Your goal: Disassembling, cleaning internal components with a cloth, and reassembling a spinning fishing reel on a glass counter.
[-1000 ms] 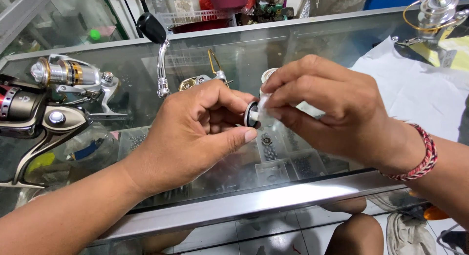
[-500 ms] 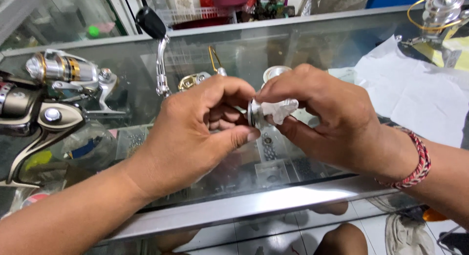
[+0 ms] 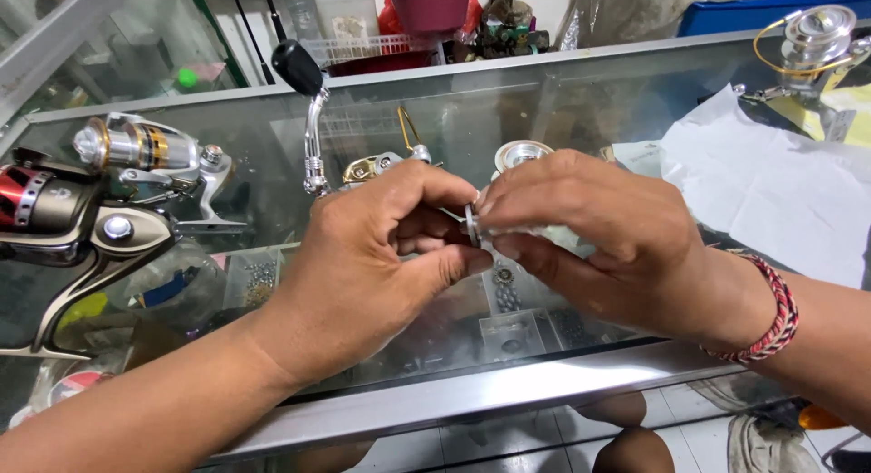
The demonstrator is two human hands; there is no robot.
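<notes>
A: What sits between the hands?

B: A small round metal part, disc-like, seen nearly edge-on. It is held above the glass counter, right at the spot where both sets of fingertips meet, so neither hand is truly nearer; each touches it.

A: Which way does it lie?

B: Its flat faces point left and right, one toward each palm, so its axis runs across the view from hand to hand. Most of it is hidden by the fingers.

A: And the hands themselves?

B: The left hand is closed on the part, thumb underneath and forefinger over the top. The right hand is pinched on it from the other side, with a bit of something pale and crumpled, maybe a cloth or tissue, tucked under its fingers; I cannot tell exactly what. The two hands are together, fingertips touching.

A: What lies around them?

B: Just behind the knuckles, a crank handle with a black knob stands up beside a partly stripped reel body, and a silver spool rests near it. To the left lie two complete spinning reels, one silver and gold, one dark with red. A white sheet of paper lies to the right, with another reel at the far corner
</notes>
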